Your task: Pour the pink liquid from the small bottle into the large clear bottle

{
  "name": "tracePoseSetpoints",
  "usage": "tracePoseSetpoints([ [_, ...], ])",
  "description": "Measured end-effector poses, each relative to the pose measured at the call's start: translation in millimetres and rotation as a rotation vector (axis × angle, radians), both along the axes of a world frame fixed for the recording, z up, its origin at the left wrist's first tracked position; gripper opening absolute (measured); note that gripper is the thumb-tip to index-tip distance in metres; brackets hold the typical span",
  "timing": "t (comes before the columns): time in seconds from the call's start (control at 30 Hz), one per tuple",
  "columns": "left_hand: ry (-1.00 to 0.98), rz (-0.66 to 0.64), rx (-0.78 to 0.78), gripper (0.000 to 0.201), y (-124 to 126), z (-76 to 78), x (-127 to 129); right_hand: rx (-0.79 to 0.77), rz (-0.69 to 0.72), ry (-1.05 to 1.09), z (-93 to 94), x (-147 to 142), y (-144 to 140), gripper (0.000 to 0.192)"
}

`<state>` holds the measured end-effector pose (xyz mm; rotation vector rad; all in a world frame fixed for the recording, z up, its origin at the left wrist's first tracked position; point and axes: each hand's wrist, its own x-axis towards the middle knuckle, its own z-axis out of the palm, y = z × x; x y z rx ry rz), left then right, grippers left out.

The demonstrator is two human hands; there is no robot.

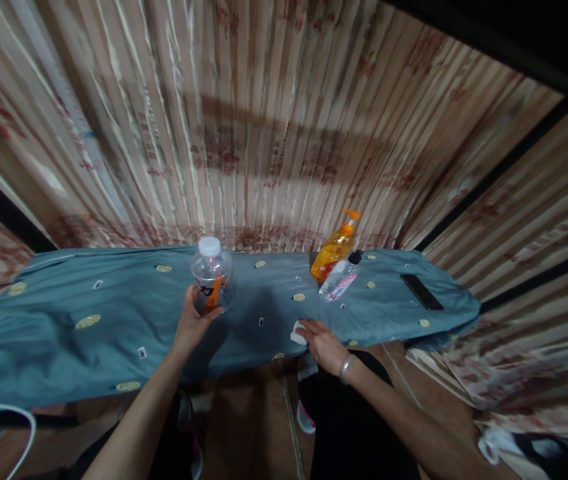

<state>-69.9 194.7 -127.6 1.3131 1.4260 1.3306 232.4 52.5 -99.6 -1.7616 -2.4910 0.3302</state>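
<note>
My left hand [199, 321] is wrapped around the lower part of a clear plastic bottle [213, 267] with a white cap and an orange and black label. The bottle stands upright on the blue-green cloth. Near the cloth's front edge my right hand [325, 343], with a silver bracelet on its wrist, is closed on a small white wad [298, 333], which looks like a tissue or cloth. Behind that hand stand an orange pump bottle [331, 256] and a clear bottle with a black top [340, 280], side by side.
A dark phone [421, 292] lies at the right end of the cloth-covered bench [89, 347]. Patterned curtains [274, 133] hang behind and to the right. Black frame bars [499, 173] slant at both sides. A white cable [27, 417] curves at the lower left.
</note>
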Motion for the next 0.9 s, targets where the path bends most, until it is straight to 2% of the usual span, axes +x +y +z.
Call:
tracePoseSetpoints([
  [0.1,0.019,0.005,-0.026,0.091,-3,-3.7,-4,-0.01,-0.163,-0.149,5.8,30,5,0.052],
  [0.17,0.031,0.001,-0.034,0.092,-6,-6.3,-7,-0.003,-0.251,-0.202,7.7,39,14,0.048],
  [0.27,0.051,-0.013,-0.029,0.075,-13,-10.8,-13,0.018,-0.345,-0.238,5.8,40,31,0.044],
  [0.33,0.069,0.004,-0.022,0.054,-18,-13.9,-18,0.03,-0.391,-0.255,2.5,34,44,0.042],
  [0.4,0.083,0.04,-0.019,0.043,-23,-16.7,-22,0.044,-0.424,-0.262,-0.9,26,58,0.04],
  [0.6,0.109,0.018,-0.031,0.077,-29,-19.1,-28,0.088,-0.503,-0.235,-5.5,5,104,0.035],
  [0.77,0.181,-0.043,-0.036,0.075,-32,-14.8,-26,0.102,-0.48,-0.17,-7.9,-27,140,0.036],
  [0.9,0.264,-0.117,-0.065,0.064,-36,-10.7,-25,0.102,-0.397,-0.096,-10.9,-61,155,0.037],
])
